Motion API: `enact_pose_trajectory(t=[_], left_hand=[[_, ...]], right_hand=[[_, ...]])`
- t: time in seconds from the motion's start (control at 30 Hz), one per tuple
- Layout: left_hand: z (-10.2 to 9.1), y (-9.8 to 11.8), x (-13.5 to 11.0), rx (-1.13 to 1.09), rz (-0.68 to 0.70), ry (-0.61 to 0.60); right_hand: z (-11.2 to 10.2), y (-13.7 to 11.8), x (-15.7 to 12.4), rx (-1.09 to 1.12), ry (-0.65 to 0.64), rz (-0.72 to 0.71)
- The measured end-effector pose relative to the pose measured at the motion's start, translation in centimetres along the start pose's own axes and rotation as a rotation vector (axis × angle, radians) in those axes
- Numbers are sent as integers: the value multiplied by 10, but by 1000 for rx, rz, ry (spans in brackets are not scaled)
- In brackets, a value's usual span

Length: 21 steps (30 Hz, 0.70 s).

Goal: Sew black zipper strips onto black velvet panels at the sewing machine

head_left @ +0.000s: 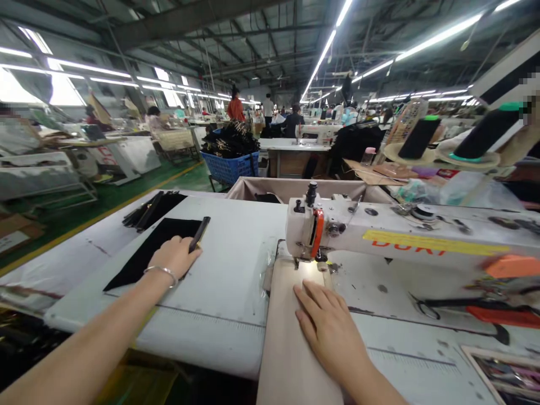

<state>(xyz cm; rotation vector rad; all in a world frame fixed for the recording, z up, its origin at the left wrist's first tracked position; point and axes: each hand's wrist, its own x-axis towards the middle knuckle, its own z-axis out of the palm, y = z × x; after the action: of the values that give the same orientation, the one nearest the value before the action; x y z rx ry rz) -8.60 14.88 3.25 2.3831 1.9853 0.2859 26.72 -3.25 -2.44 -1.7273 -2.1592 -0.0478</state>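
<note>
The right hand (327, 329) lies open, palm down, on a pale beige fabric strip (291, 337) at the white worktop's (228, 292) near edge, just before the white sewing machine's (379, 233) needle. Further left, the left hand (176, 256) pinches a narrow black strip (199, 234) above a flat black fabric piece (154, 250). More black strips (149, 209) lie near the far-left corner.
</note>
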Motion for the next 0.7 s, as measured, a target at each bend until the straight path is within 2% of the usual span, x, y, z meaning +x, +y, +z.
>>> enact_pose_trajectory(t=[0.03,0.1,0.27,0.37,0.47,0.5,0.57,0.63,0.7], left_hand=[[-3,-17,5,43,-53,-15],[-4,-36,14,115,-107,-56],[-11,-35,24,127,-37,-64],[-18,-36,7,9,157,-84],[-14,-36,-20,-171,416,-246],[-10,-32,-27,-182,451,-280],[-3,-17,-32,-126,446,-256],[6,8,-25,-72,448,-164],[18,38,-8,-61,439,-60]], right_hand=[[1,1,-1,-4,8,-2],[1,2,-4,-8,21,-8],[-5,-1,-5,7,19,4],[-8,0,-2,26,14,5],[-9,4,5,27,22,-6],[-9,6,8,21,24,-6],[-9,7,15,0,29,-4],[-9,8,19,-15,44,-2],[-7,8,21,-16,55,-3]])
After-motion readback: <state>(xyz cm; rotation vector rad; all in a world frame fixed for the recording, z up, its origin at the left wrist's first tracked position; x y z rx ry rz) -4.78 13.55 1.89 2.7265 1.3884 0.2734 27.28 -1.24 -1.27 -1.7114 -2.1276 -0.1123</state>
